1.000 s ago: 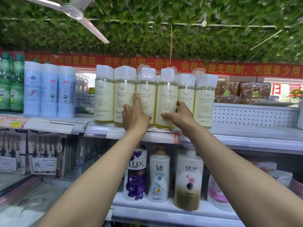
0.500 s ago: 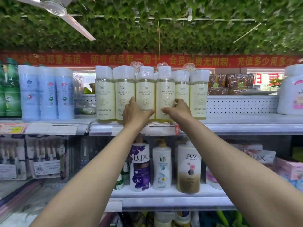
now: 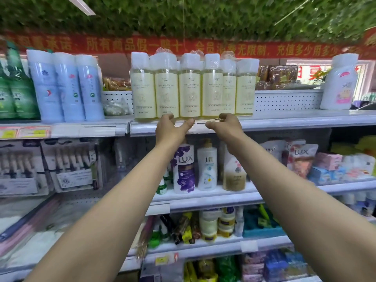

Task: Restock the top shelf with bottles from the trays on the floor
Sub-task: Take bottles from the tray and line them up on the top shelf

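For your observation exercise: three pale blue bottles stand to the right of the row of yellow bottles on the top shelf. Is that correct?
Not quite. The head view shows the three pale blue bottles standing to the left of the yellow bottles on the top shelf, not the right.

**Where things stand around the top shelf**

We take the long white metal top shelf [image 3: 284, 121] as our landmark. On it, at the middle, stands a row of six pale yellow plastic bottles with white caps [image 3: 191, 90], side by side. On the shelf to their left we see three light blue cylindrical bottles [image 3: 67, 88], then dark green bottles [image 3: 18, 92] further left. On its far right stands a white plastic bottle with a pink label [image 3: 341, 82]. Just before the shelf's front edge, below the row, are our left hand [image 3: 171, 129] and right hand [image 3: 225, 127]. Under the shelf sits a purple-and-white LUX pump bottle [image 3: 184, 169].
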`<state>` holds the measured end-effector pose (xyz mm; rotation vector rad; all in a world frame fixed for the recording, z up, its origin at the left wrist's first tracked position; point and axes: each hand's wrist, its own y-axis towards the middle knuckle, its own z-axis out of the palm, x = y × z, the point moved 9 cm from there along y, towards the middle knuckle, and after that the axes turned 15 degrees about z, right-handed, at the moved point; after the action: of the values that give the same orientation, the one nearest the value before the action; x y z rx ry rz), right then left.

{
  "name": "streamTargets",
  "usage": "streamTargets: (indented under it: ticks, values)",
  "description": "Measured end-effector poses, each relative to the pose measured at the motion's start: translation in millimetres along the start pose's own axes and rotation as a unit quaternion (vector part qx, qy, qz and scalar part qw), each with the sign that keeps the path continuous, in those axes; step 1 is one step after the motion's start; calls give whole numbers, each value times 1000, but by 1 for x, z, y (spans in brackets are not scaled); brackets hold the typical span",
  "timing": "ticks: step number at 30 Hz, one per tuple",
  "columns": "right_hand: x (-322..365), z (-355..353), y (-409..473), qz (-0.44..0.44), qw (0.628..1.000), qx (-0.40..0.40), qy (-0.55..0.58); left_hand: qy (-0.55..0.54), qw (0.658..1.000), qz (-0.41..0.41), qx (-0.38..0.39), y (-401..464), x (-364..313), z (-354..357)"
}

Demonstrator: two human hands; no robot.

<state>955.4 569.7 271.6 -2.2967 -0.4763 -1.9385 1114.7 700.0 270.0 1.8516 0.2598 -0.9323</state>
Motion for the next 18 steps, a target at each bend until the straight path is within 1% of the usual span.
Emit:
streamTargets:
  ticks: [4,7,12,18]
  values:
    - [-27,13,-35,20,1000,-10,-10,-59,996,-66,23,-33,33,-11]
    - [-55,22,-61,56,998,1,-15,-113,985,-121,40,-66,61,-14]
    - [-105,35,-98,123,992,13,-32,-190,947,-238,101,-131,110,-2]
    - [-168,55,-134,192,979,55,-41,-187,923,-313,120,-202,143,-8]
